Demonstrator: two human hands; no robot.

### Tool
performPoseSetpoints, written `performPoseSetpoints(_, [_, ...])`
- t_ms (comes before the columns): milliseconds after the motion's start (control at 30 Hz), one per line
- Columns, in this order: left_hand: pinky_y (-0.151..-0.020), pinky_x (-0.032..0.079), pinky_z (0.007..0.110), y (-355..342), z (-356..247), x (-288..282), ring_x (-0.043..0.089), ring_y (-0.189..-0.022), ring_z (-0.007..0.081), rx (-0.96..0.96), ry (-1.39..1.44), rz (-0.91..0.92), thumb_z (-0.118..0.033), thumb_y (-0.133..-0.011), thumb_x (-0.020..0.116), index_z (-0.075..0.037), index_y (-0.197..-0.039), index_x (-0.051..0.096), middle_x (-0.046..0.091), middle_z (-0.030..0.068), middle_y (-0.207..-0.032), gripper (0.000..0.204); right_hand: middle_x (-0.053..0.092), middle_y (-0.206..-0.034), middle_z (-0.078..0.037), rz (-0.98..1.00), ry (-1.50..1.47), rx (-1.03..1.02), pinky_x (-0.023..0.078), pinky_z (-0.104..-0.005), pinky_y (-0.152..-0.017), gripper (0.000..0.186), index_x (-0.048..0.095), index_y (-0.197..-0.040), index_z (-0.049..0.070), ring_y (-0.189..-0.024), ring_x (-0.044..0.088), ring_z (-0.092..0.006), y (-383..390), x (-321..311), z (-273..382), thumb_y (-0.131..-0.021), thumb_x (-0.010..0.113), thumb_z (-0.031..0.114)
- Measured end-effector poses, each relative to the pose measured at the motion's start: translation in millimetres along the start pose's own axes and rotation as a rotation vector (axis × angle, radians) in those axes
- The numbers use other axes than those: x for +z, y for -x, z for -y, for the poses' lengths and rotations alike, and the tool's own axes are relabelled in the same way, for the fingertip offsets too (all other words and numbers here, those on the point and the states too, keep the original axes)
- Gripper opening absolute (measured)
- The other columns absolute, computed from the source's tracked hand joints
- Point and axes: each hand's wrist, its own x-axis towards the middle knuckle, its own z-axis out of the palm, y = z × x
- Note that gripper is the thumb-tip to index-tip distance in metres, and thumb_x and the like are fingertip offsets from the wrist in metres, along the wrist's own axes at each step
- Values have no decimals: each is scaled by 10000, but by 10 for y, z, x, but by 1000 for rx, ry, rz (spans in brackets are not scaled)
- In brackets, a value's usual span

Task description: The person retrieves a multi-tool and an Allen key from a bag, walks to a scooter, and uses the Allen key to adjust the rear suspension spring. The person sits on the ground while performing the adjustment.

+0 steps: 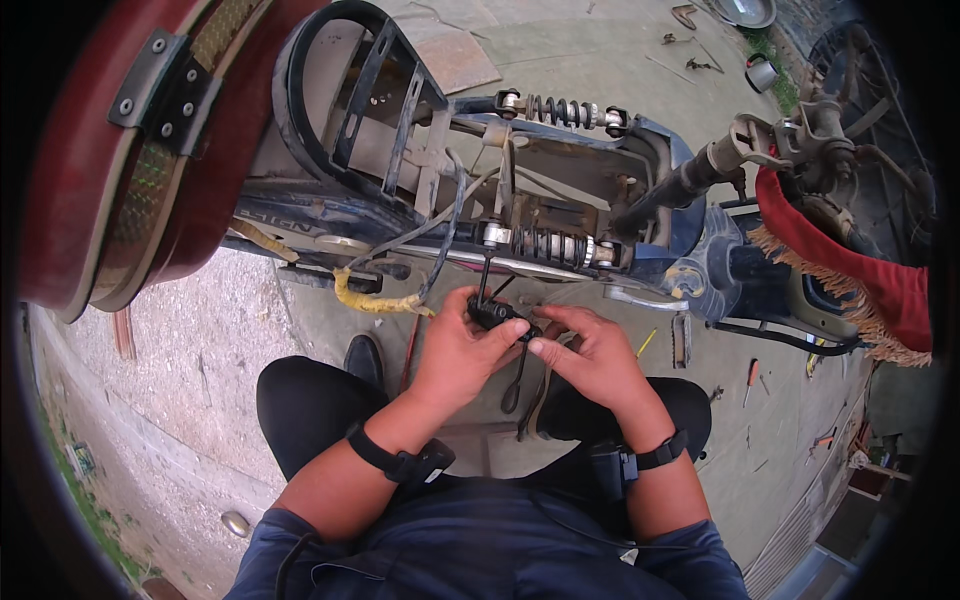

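Note:
My left hand [462, 355] is closed on a small black component [498, 311], its thumb lying along the top. My right hand [592, 362] holds the right end of the same part between thumb and curled fingers. A thin dark rod or cable [485, 266] runs up from it toward the near coil-spring shock [548, 245] on the vehicle frame. A black loop or lever [512, 393] hangs below my hands. Just left, a yellow-wrapped cable bundle [375, 298] dangles from the frame.
A red seat or box [90, 150] fills the upper left, beside a black rack [300, 130]. The far shock [563, 112] and red fringed cloth [880, 300] sit on the vehicle. An orange-handled screwdriver [750, 380], a kettle [761, 73] and scattered metal parts lie on the ground.

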Motion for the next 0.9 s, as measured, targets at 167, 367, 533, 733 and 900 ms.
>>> performPoseSetpoints(167, [-795,634,315,16,-6,9,657,-988,154,-2,41,1,-110,-904,800,41,-1337,411,628,95,-1113,601,732,-1035,-148,-30,62,39,544,-373,-872,534,679,-1247,15,-974,704,-287,-8,72,-24,-904,757,418])
performPoseSetpoints(367, [-745,620,301,44,-69,-1,662,-933,140,-27,2,-10,-121,-901,807,33,-1339,421,639,88,-1069,604,627,-788,-8,-32,-488,292,452,-235,-613,321,681,-1105,17,-706,613,-84,-22,-123,0,-1007,690,323])
performPoseSetpoints(533, [-640,592,272,4,-15,0,649,-775,118,15,-1,-30,-148,-891,824,46,-1309,450,646,73,-948,594,637,-888,-41,-6,-672,77,481,-240,-650,303,630,-1216,5,-766,642,-122,74,-345,169,-970,706,166])
performPoseSetpoints(733, [-510,464,241,-21,42,-30,576,-641,75,52,18,5,-188,-895,827,58,-1284,465,628,26,-808,586,657,-1066,-111,-87,-861,-113,587,-314,-823,448,532,-1356,-20,-976,694,-213,170,-660,623,-920,637,-10])
performPoseSetpoints(900, [-501,435,246,-12,41,-25,554,-608,69,67,11,2,-202,-893,830,56,-1263,494,630,22,-780,562,667,-1199,-148,-97,-1033,-95,592,-383,-914,419,531,-1379,16,-1105,699,-291,118,-556,744,-967,609,4])
